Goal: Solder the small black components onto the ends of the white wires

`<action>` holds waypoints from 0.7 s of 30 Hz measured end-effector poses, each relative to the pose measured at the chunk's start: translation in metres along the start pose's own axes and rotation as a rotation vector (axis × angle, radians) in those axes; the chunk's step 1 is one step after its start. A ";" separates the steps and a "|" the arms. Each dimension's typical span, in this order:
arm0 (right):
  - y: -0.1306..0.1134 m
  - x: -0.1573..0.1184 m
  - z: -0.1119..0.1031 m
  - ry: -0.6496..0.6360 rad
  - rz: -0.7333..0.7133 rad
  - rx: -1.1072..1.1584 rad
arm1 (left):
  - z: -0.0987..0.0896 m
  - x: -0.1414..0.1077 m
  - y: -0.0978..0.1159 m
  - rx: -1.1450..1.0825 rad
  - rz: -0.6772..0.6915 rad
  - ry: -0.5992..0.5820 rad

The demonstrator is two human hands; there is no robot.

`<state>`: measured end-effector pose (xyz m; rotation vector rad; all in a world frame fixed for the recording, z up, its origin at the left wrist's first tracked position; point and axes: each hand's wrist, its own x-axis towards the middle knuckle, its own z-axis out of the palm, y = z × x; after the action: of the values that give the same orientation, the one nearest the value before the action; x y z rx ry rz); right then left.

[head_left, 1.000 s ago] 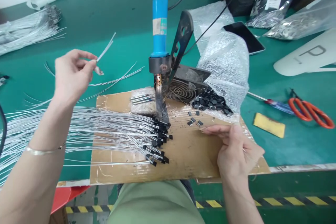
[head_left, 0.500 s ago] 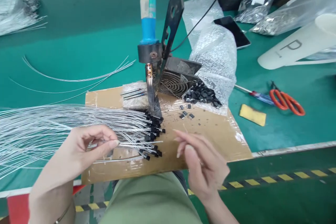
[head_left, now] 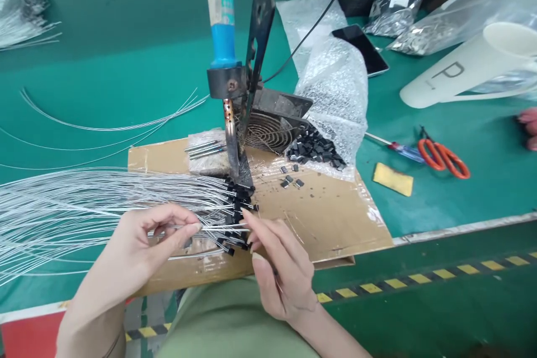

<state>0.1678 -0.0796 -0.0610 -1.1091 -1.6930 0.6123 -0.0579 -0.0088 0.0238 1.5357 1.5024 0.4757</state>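
My left hand (head_left: 165, 243) pinches a thin silvery-white wire (head_left: 222, 227) between thumb and forefinger, its free end pointing right. My right hand (head_left: 283, 268) is by that end, forefinger and thumb apart, fingertips close to the wire; whether they touch it I cannot tell. Beneath both hands lies a bundle of similar wires (head_left: 104, 187), stretching off to the left, with black end pieces (head_left: 237, 207) at their right ends. A brown cardboard sheet (head_left: 327, 218) lies under them. Just beyond, the metal nozzle of a blue heat-gun-like tool (head_left: 220, 39) points down near the black ends.
A round fan grille (head_left: 268, 131) sits behind the nozzle. Small black pieces (head_left: 316, 148) spill from bubble wrap (head_left: 335, 84). Orange-handled scissors (head_left: 444, 156), a screwdriver (head_left: 403, 151), a yellow sponge (head_left: 393, 179) and a white pitcher (head_left: 457, 72) stand or lie to the right.
My right hand has moved left to the free end of the wire. My left hand keeps its pinch, shifted slightly right. The whole view has shifted a little.
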 end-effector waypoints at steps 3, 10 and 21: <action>0.000 0.003 -0.001 0.036 0.067 0.103 | 0.000 0.002 0.003 -0.014 0.012 0.011; 0.003 0.025 -0.009 0.059 0.481 0.476 | 0.000 0.003 0.001 -0.046 0.020 -0.027; 0.006 0.034 -0.007 0.065 0.601 0.701 | -0.003 -0.001 -0.006 -0.016 0.019 -0.145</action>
<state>0.1733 -0.0471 -0.0479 -1.0744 -0.9277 1.3995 -0.0641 -0.0100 0.0213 1.5403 1.3707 0.3782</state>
